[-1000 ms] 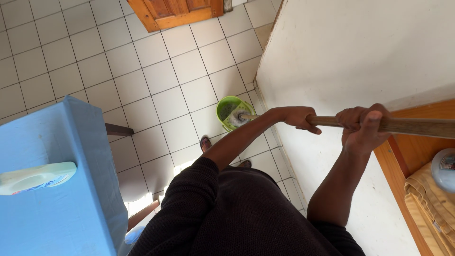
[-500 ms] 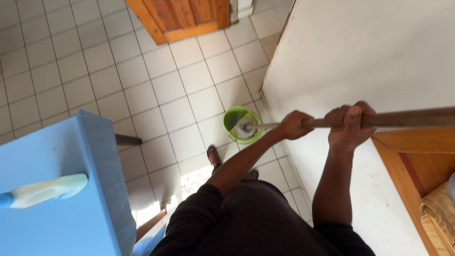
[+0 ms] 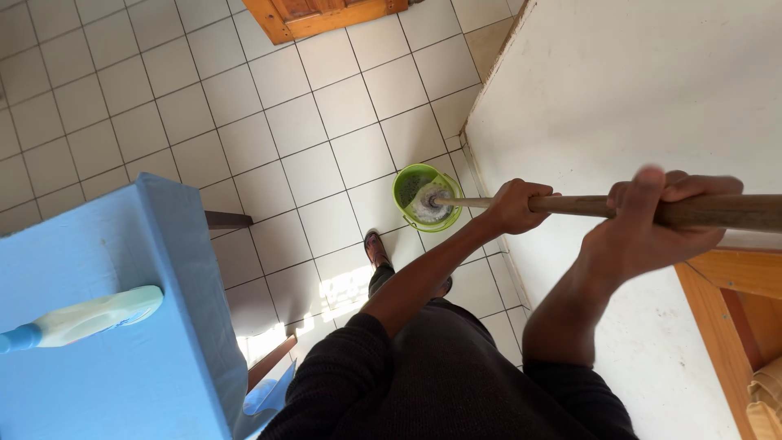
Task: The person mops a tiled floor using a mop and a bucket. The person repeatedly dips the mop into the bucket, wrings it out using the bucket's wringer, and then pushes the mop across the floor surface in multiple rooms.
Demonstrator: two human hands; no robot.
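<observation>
I am looking straight down at a tiled floor. Both my hands grip a long wooden mop handle [image 3: 586, 205] that runs from the right edge down into a green bucket [image 3: 405, 182]. My left hand [image 3: 517, 204] is wrapped around the handle lower down, nearer the bucket. My right hand [image 3: 652, 228] is closed on it higher up, close to the camera. The pale mop head [image 3: 427, 204] sits inside the bucket, which stands on the floor beside the white wall [image 3: 652, 81].
A table with a blue cloth [image 3: 106, 326] stands at the left with a pale green bottle [image 3: 90, 316] lying on it. A wooden door [image 3: 318, 12] is at the top. Wooden furniture [image 3: 733, 310] is at the right. My foot [image 3: 375, 247] is near the bucket.
The view has drifted a little. My right hand has slid up the handle toward the camera; the mop head stays in the bucket.
</observation>
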